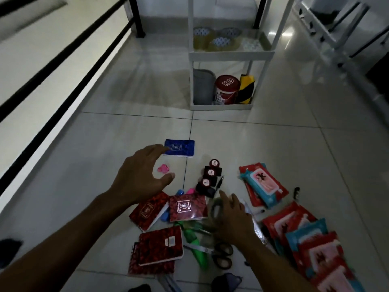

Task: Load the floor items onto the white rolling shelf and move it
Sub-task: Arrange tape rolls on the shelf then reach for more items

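The white rolling shelf (221, 106) stands ahead on the tiled floor, with tape rolls (219, 39) on its middle tier and a red tin (226, 89), a grey container and a yellow-black item on the bottom. A blue notebook (180, 147) lies on the floor. My left hand (141, 175) hovers spread open just before it, fingertips near its left corner. Red notebooks (187, 207) lie nearer me. My right hand (233, 218) reaches down, fingers straight, over a green ring-shaped item and scissors (223, 256). Three dark small rolls (209, 178) lie between the hands.
Red and blue wipe packs (263, 186) lie in a row on the right, running toward me. A pink item (163, 169), pens and a green tube are scattered among the notebooks. A black railing (63, 66) runs along the left; white furniture stands at the far right.
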### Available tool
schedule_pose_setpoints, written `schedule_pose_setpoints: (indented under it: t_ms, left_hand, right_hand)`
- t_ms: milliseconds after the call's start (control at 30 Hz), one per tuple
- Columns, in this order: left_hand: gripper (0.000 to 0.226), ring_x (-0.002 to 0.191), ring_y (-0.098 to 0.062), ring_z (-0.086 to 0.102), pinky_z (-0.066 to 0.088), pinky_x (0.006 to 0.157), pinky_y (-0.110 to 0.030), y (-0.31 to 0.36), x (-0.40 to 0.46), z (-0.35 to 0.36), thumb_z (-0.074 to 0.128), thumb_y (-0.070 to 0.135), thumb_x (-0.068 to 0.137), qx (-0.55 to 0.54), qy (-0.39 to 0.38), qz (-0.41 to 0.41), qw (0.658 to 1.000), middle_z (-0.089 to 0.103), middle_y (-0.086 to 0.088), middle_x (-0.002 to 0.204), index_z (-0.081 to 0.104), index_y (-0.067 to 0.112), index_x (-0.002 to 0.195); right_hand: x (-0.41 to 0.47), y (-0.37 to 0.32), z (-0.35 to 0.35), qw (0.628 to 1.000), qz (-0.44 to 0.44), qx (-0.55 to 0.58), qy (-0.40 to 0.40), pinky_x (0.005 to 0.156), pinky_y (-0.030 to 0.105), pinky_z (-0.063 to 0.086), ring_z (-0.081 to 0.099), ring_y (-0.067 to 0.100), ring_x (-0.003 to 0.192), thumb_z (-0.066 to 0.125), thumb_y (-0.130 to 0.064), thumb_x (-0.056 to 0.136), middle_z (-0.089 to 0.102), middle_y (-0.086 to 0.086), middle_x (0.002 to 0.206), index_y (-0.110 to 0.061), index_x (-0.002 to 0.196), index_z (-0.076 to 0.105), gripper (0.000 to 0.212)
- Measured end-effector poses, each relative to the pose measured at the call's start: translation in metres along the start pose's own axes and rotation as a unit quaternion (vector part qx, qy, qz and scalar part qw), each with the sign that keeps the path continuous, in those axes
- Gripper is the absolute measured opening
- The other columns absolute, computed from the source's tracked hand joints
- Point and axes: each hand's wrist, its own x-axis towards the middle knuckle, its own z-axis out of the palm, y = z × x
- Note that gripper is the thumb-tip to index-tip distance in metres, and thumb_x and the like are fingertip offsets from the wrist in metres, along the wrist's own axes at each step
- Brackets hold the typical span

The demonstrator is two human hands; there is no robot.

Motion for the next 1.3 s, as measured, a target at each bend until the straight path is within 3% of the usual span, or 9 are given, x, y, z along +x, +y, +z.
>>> schedule_pose_setpoints:
  t_ms: [133,200,267,367,533,867,1000,1200,1300]
  left_hand:
    - [0.080,0.132,-0.019,0.042,0.033,0.106,-0.035,-0.013,0.036,0.020,0.056,0.060,0.072,-0.006,-0.016,0.027,1.000,0.042,0.000,0.147,0.041,0.024,0.143]
    - [0.080,0.131,-0.019,0.043,0.035,0.108,-0.037,-0.017,0.058,0.024,0.057,0.060,0.071,-0.014,-0.016,0.046,0.999,0.044,0.000,0.147,0.043,0.024,0.142]
    - [0.079,0.131,-0.020,0.043,0.034,0.108,-0.039,-0.019,0.082,0.020,0.061,0.059,0.072,-0.014,-0.001,0.067,0.998,0.045,-0.001,0.146,0.045,0.024,0.140]
    - [0.076,0.132,-0.023,0.042,0.034,0.107,-0.041,-0.016,0.115,0.005,0.070,0.054,0.075,0.002,0.036,0.090,0.995,0.045,-0.003,0.146,0.045,0.024,0.140]
    - [0.075,0.127,-0.025,0.046,0.039,0.100,-0.040,-0.005,0.157,-0.038,0.058,0.060,0.073,0.009,0.080,0.122,0.989,0.050,-0.003,0.141,0.049,0.022,0.137]
    - [0.072,0.132,-0.025,0.040,0.035,0.105,-0.038,0.018,0.242,-0.077,0.071,0.044,0.077,-0.008,0.143,0.162,0.976,0.044,-0.006,0.145,0.045,0.019,0.139]
    - [0.072,0.133,-0.024,0.037,0.035,0.104,-0.039,0.029,0.281,-0.062,0.070,0.044,0.078,-0.016,0.157,0.146,0.977,0.039,-0.005,0.148,0.044,0.020,0.141]
    - [0.075,0.127,-0.024,0.043,0.042,0.098,-0.040,0.032,0.329,-0.031,0.073,0.043,0.073,-0.023,0.168,0.103,0.980,0.035,-0.002,0.147,0.043,0.023,0.139]
    - [0.078,0.125,-0.026,0.046,0.047,0.097,-0.043,0.030,0.350,-0.016,0.074,0.044,0.073,-0.038,0.168,0.073,0.982,0.030,-0.002,0.147,0.041,0.024,0.140]
  right_hand:
    - [0.014,0.001,0.006,0.996,0.000,-0.021,0.086,0.095,0.032,0.043,0.040,0.026,0.125,0.056,-0.059,0.081,0.041,0.007,0.138,-0.029,0.145,0.028,0.076]
    - [0.023,-0.003,-0.008,0.994,-0.005,-0.008,0.109,0.085,0.029,0.044,0.045,0.022,0.112,0.054,-0.064,0.078,0.047,0.004,0.125,-0.030,0.136,0.035,0.071]
    - [0.037,-0.009,-0.034,0.994,-0.016,0.011,0.108,0.083,0.029,0.042,0.044,0.022,0.110,0.068,-0.058,0.068,0.045,0.006,0.123,-0.031,0.133,0.036,0.077]
    - [0.060,-0.023,-0.084,0.987,-0.044,-0.017,0.151,0.093,0.032,0.043,0.043,0.027,0.118,0.075,-0.052,0.066,0.043,0.009,0.128,-0.029,0.141,0.032,0.090]
    - [0.089,-0.066,-0.184,0.980,-0.071,-0.026,0.183,0.098,0.041,0.044,0.037,0.031,0.124,0.083,-0.050,0.060,0.038,0.012,0.134,-0.028,0.146,0.024,0.106]
    - [0.155,-0.103,-0.337,0.944,-0.088,0.004,0.317,0.105,0.040,0.042,0.037,0.035,0.128,0.084,-0.045,0.065,0.025,0.015,0.140,-0.028,0.147,0.028,0.101]
    - [0.196,-0.085,-0.369,0.934,-0.074,0.059,0.344,0.100,0.037,0.043,0.040,0.033,0.127,0.082,-0.042,0.070,0.026,0.015,0.142,-0.028,0.149,0.026,0.098]
    - [0.260,-0.053,-0.396,0.913,-0.102,0.109,0.380,0.097,0.038,0.048,0.044,0.030,0.123,0.081,-0.032,0.072,0.034,0.013,0.140,-0.024,0.141,0.037,0.083]
    - [0.293,-0.043,-0.402,0.897,-0.125,0.132,0.403,0.092,0.030,0.045,0.045,0.026,0.122,0.082,-0.031,0.072,0.038,0.010,0.137,-0.022,0.134,0.043,0.074]
